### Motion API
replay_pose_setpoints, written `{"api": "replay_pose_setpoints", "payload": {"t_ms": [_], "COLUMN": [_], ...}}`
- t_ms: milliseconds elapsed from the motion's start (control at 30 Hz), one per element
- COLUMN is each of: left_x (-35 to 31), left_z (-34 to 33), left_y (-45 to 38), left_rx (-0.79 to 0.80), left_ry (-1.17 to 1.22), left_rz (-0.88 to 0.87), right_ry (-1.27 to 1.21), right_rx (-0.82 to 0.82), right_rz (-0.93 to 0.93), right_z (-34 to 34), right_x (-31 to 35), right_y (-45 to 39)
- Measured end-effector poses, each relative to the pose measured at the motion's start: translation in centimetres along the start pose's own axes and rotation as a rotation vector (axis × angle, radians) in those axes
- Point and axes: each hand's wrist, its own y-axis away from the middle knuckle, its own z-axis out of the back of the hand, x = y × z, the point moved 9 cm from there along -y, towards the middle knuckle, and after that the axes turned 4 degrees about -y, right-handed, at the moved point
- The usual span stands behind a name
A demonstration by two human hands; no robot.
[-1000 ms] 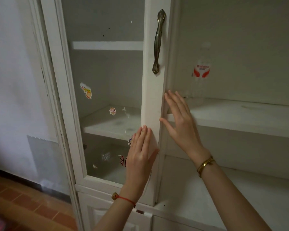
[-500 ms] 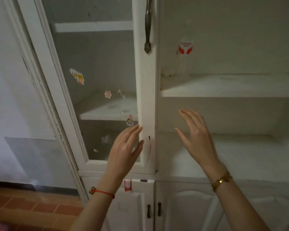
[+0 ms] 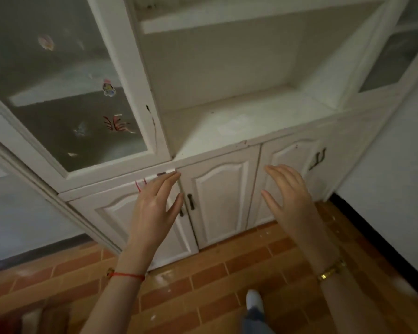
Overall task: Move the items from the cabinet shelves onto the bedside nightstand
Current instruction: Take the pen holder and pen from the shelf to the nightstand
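Observation:
A white cabinet [image 3: 217, 150] fills the view. Its open middle section shows a bare lower shelf [image 3: 246, 124] and an upper shelf [image 3: 227, 20] with nothing visible on them. The glass door [image 3: 65, 92] on the left, dotted with stickers, stands shut. My left hand [image 3: 152, 210], with a red string at the wrist, hovers open in front of the lower cupboard doors [image 3: 217, 201]. My right hand [image 3: 290, 198], wearing a gold bracelet, is open too and holds nothing. The nightstand is out of view.
Small dark handles [image 3: 190, 201] sit on the lower doors, another pair [image 3: 317, 159] further right. A second glass door [image 3: 396, 51] hangs open at the right. Brick-pattern floor [image 3: 203, 285] lies below, with my shoe [image 3: 253, 301] on it. A pale wall [image 3: 401, 189] stands right.
The view has tilted down from the shelves to the lower doors and floor. Both hands have left the glass door's edge and dropped, open, to the level of the lower cupboard.

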Motion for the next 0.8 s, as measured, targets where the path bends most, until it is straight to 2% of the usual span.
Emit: {"api": "replay_pose_setpoints", "payload": {"t_ms": [167, 433, 800], "left_x": [-6.0, -17.3, -31.6], "left_z": [-2.0, -6.6, -13.8], "left_y": [3.7, 5.8, 3.9], "left_rx": [0.099, 0.223, 0.242], "left_ry": [0.094, 0.222, 0.303], "left_rz": [-0.037, -0.111, -0.116], "right_ry": [0.049, 0.086, 0.116], "right_rx": [0.047, 0.019, 0.001], "right_rz": [-0.219, -0.394, -0.494], "right_z": [3.8, 10.8, 20.4], "right_x": [-3.5, -10.3, -22.5], "right_y": [8.0, 17.2, 21.9]}}
